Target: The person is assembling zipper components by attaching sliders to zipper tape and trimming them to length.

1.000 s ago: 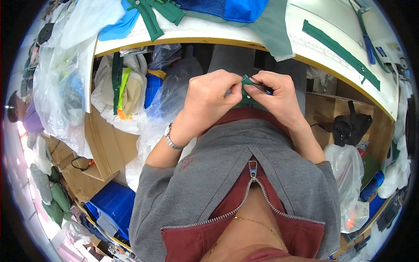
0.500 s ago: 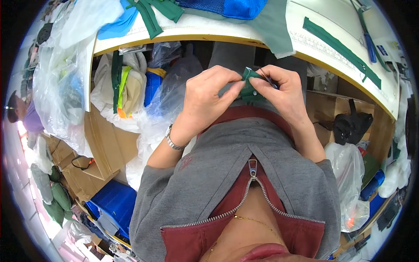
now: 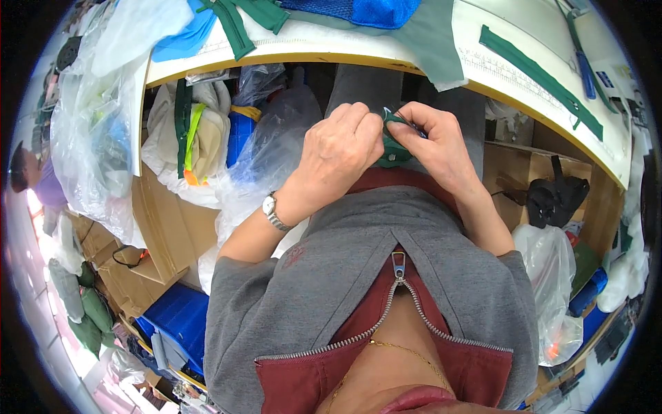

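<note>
Above my lap, a small dark green fabric piece (image 3: 394, 153) with a pale edge at its top is between my two hands. My right hand (image 3: 441, 141) is closed, its thumb and forefinger pinching the fabric. A thin dark tool (image 3: 416, 130) pokes out from the same hand; its kind is mostly hidden by the fingers. My left hand (image 3: 343, 153) is closed right beside the fabric, its back turned up and its fingers curled. Whatever is between the left fingertips is hidden.
A white worktable (image 3: 345, 47) curves ahead, with a green zipper strip (image 3: 541, 81), more green strips (image 3: 234, 31) and blue mesh fabric (image 3: 345, 10). Cardboard (image 3: 165, 221), plastic bags (image 3: 93, 148) and a blue bin (image 3: 181, 321) stand left. A clear bag (image 3: 548, 276) hangs right.
My left hand has rolled over so its back and the watch face turn up, and its fingers have curled in. The right hand has shifted slightly left with the fabric.
</note>
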Motion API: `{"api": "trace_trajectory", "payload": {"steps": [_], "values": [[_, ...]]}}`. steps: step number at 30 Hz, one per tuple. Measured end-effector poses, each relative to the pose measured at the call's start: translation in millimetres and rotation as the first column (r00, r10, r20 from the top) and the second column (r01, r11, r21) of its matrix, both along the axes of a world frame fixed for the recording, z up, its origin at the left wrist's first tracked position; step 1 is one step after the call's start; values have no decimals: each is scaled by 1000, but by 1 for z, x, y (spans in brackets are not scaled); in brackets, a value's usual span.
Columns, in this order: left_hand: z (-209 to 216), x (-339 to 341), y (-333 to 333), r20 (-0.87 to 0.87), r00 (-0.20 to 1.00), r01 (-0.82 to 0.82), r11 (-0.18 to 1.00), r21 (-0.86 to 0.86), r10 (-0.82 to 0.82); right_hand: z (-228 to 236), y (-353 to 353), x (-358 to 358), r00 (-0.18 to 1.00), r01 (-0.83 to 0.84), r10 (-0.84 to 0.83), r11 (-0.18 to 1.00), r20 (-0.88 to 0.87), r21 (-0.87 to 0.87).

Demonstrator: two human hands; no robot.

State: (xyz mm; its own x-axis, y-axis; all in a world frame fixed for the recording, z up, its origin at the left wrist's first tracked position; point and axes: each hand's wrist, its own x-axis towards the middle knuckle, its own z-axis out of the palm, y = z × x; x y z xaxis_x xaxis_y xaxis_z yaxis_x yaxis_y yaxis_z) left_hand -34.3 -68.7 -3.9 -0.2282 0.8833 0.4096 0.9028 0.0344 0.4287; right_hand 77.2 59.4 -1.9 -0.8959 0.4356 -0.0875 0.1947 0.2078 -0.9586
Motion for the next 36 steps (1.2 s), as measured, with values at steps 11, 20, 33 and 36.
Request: {"api": "trace_trajectory", "payload": {"steps": [11, 20, 33, 36], "values": [[-2, -1, 2, -1, 999, -51, 999, 10, 51, 1, 8, 0, 995, -89, 99, 970, 32, -225], [-3, -9, 6, -51, 997, 63, 993, 104, -57, 2, 12, 3, 996, -47, 72, 924, 51, -380], [4, -4, -6, 425, 905, -2, 1000, -31, 15, 27, -4, 20, 992, 115, -51, 732, -114, 671], [8, -1, -2, 373, 928, -1, 1000, -13, 6, 33, -14, 19, 994, 97, -22, 656, -109, 749]]}}
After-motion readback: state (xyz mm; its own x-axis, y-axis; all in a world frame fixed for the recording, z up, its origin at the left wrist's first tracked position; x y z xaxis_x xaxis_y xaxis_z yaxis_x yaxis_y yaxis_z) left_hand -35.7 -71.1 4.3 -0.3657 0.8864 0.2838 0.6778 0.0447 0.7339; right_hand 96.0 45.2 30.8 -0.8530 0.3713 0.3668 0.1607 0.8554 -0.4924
